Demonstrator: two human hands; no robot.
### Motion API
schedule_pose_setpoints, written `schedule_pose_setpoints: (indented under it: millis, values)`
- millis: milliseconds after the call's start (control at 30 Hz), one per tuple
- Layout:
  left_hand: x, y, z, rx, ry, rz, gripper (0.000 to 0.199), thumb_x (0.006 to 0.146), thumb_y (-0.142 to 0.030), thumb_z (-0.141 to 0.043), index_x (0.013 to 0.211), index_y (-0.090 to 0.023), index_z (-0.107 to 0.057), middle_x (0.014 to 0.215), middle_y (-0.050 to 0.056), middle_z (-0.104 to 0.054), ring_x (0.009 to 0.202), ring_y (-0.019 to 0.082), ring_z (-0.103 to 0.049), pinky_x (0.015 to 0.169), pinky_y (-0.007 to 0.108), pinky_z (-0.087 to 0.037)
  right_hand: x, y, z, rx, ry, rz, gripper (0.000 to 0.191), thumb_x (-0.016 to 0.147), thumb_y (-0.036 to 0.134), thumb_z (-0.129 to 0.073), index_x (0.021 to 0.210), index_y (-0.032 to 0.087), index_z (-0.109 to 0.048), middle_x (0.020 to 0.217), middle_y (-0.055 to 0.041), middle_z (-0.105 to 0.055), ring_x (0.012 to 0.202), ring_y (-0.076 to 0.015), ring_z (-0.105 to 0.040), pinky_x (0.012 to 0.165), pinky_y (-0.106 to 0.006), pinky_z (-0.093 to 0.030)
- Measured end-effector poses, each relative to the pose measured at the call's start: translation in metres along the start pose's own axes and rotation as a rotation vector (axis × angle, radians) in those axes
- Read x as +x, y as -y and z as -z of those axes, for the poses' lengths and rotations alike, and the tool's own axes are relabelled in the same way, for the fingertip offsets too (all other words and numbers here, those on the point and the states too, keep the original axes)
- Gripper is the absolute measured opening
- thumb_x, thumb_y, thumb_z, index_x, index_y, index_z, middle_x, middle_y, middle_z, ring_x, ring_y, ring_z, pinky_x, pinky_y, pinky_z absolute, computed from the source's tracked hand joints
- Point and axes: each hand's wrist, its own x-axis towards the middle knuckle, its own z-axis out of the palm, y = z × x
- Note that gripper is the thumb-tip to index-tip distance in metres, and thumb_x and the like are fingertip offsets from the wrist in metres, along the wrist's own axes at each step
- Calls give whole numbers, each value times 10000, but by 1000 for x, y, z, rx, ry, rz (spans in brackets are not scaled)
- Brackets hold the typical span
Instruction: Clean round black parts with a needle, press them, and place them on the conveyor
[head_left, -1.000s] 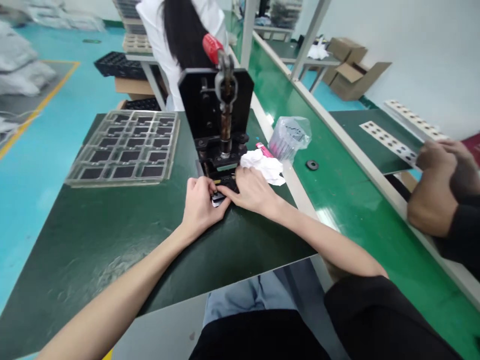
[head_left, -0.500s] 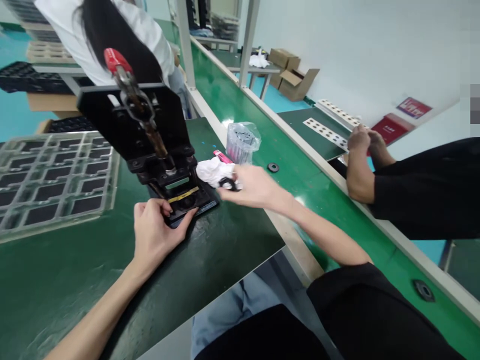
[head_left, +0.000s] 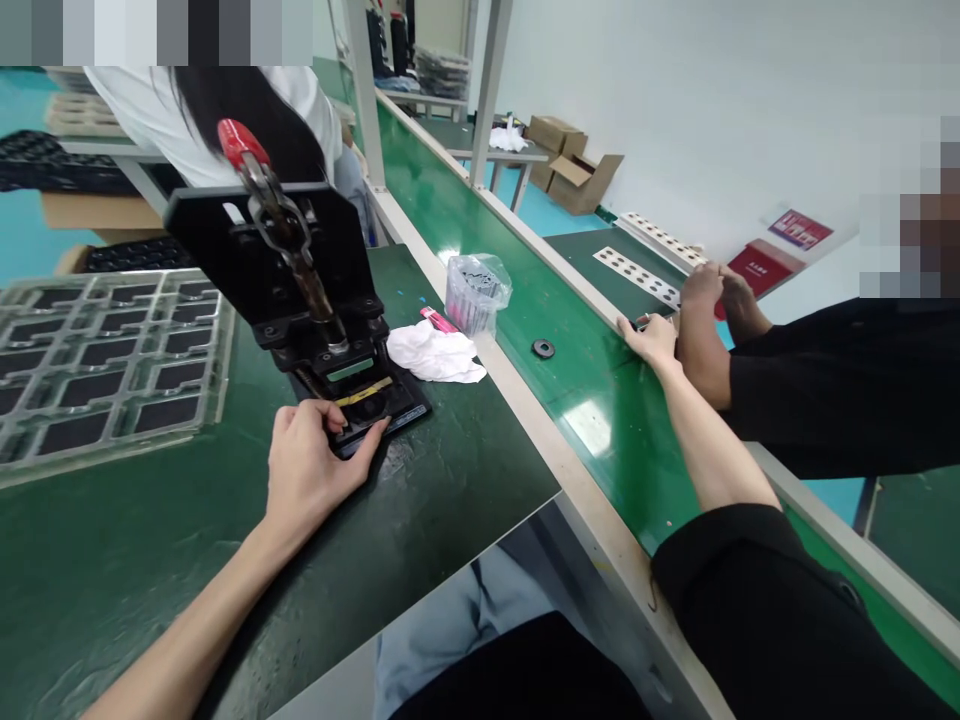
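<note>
My left hand (head_left: pixel 319 450) rests at the front of a black toggle-clamp fixture (head_left: pixel 367 405). Its thumb and curled fingers grip the base edge beside a yellow strip (head_left: pixel 366 391). The clamp's red-tipped handle (head_left: pixel 244 143) and black plate (head_left: pixel 277 250) stand raised above. Across the green belt (head_left: pixel 585 370), my right hand (head_left: pixel 651 338) is at the far rail with fingers pinched around a small dark part (head_left: pixel 641 323), mostly hidden. A white cloth (head_left: pixel 435 350) lies crumpled right of the fixture. One black ring-shaped part (head_left: pixel 543 348) lies flat on the belt.
A clear tray (head_left: pixel 112 360) of dark pieces sits at left. A plastic-wrapped cup (head_left: pixel 477 292) and pink item (head_left: pixel 439 320) stand by the belt's near rail. A co-worker's hands (head_left: pixel 712 290) are close to my right hand, near strips of round pieces (head_left: pixel 637 277). Another person sits behind the fixture.
My right hand has moved from beside the white cloth, where it held a black ring-shaped part, across the belt to the far rail. The cloth lies flatter. My left hand has stayed on the fixture.
</note>
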Motion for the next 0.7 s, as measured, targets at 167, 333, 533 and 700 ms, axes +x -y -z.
schedule_pose_setpoints:
  millis: [167,333,533,700]
  values:
    - [-3,-1,-1,10,-16,-30,395,849,-544,-659,828,-258,-388,731,20,-503,741,263,-516,624,375,-400,-30,45,-11,38,6,-100,601,972,693,-368,922,179,-675,623,-60,-624,548,-170,-537,567,-318,-424]
    - [-12,-12,0,98,-50,-187,266,927,-374,-634,810,-246,-431,667,-15,-511,650,212,-519,618,353,-391,-53,100,-22,59,249,56,474,911,558,-638,1122,140,-712,995,-155,-763,891,-256,-694,768,-328,-498]
    - [-39,-35,0,-14,125,-508,109,974,-157,-523,886,-218,-505,719,-10,-602,647,159,-572,576,291,-433,-52,117,-13,-17,218,43,367,957,312,-471,965,72,-750,928,-245,-745,862,-321,-682,757,-399,-465]
    - [-48,-49,-2,-22,235,-545,116,1046,-265,-481,1004,-168,-530,837,33,-652,755,194,-623,603,313,-485,-100,181,2,531,-39,-47,386,963,458,-564,824,150,-749,570,-19,-574,504,-131,-462,523,-272,-354]
